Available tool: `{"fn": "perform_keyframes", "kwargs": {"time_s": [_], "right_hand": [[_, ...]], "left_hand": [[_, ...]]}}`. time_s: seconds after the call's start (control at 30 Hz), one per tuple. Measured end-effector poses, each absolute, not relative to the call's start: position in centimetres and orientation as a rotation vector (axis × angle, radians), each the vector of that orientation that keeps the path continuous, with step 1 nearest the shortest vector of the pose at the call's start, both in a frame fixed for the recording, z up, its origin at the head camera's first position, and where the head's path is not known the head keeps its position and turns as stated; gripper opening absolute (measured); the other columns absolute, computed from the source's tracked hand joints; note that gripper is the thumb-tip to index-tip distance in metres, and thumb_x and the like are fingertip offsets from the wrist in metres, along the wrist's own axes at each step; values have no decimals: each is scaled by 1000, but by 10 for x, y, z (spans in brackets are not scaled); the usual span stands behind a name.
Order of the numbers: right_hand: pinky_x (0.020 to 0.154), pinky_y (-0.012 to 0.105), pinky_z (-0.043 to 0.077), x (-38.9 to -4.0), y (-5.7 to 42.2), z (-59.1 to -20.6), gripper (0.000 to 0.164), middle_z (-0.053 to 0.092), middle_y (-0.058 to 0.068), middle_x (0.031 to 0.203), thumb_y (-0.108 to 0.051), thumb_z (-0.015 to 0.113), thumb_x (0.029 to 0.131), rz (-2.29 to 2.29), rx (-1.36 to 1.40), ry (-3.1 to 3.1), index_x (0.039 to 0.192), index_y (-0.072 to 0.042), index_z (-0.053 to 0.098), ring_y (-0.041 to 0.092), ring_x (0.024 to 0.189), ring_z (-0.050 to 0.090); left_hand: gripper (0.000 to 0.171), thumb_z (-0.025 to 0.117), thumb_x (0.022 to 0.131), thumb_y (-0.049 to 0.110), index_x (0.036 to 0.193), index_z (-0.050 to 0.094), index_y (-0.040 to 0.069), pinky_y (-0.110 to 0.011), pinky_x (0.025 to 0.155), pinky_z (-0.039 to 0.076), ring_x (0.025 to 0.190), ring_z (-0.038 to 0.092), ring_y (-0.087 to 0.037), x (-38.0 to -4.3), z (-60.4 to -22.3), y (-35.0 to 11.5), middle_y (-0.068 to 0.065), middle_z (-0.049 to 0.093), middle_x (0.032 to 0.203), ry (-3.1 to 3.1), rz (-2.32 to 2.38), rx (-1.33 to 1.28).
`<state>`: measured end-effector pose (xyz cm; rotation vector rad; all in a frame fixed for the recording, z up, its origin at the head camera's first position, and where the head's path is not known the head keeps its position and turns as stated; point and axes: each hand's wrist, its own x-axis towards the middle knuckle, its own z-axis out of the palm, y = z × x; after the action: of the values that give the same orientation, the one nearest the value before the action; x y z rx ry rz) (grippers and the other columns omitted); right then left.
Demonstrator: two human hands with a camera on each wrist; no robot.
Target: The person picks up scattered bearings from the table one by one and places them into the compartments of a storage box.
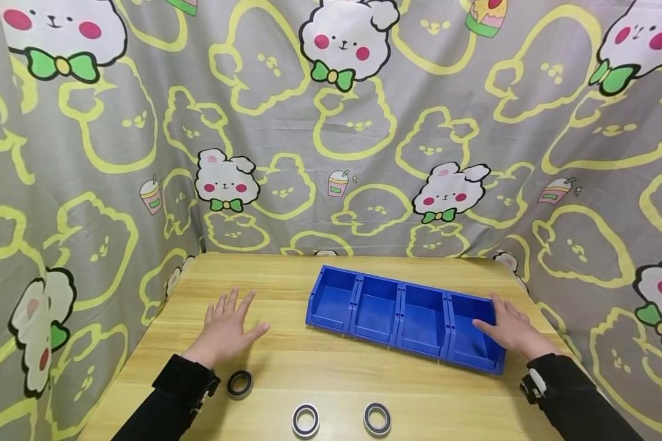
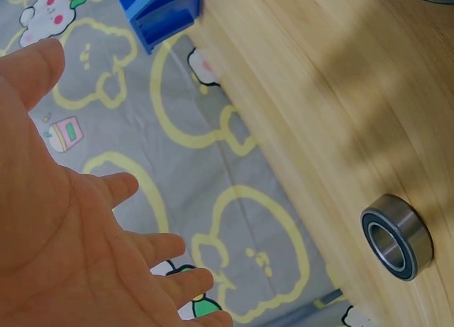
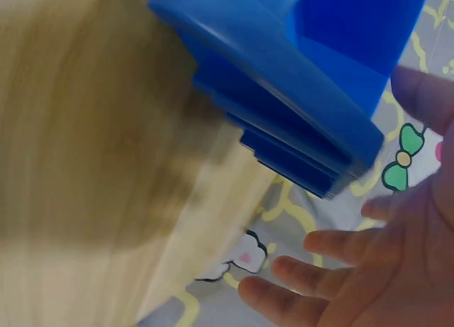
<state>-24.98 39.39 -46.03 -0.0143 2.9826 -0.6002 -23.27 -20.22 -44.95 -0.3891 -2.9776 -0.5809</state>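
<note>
A row of blue plastic bins (image 1: 399,318) stands slanted on the wooden table, joined side by side. At its right end is my right hand (image 1: 510,331), fingers spread and straight, the thumb overlapping the end bin in the head view. In the right wrist view the thumb (image 3: 418,93) shows right at the blue wall. My left hand (image 1: 226,331) hovers left of the bins, palm down with fingers spread, holding nothing. Just below its wrist lies a ball bearing (image 1: 239,384), also seen in the left wrist view. Two more bearings (image 1: 306,421) (image 1: 377,419) lie near the front edge.
The wooden table (image 1: 276,367) ends at a patterned grey curtain (image 1: 364,141) that hangs behind it and along both sides. Dark sleeves with wrist straps (image 1: 184,383) cover both forearms.
</note>
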Motion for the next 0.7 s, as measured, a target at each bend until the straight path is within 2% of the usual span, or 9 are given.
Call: {"fn": "perform_keyframes", "kwargs": {"time_s": [0.23,0.4,0.7], "right_hand": [[101,76,24,-258,396,-466,110,14,54,141,-62,47,98,-633,165,2904,149,19,-8,73,124,20],[103,75,24,-259,395,-466,114,12,55,140,-66,44,97,-672,241,2877,147,20,-12,72,124,19],[103,71,29,-260,392,-479,105,14,57,137,-55,45,102,-739,273,2847,143,26,-8,69,127,24]], "left_hand": [[81,54,98,55,159,27,8,-74,110,3,143,9,-60,-232,-448,-200,-35,13,159,-3015,-536,-389],[79,55,99,53,158,28,8,-74,110,5,143,12,-59,-235,-450,-201,-35,15,158,-3019,-529,-383],[81,57,98,52,159,26,8,-72,111,7,143,12,-59,-238,-455,-208,-35,16,158,-3066,-578,-351]]}}
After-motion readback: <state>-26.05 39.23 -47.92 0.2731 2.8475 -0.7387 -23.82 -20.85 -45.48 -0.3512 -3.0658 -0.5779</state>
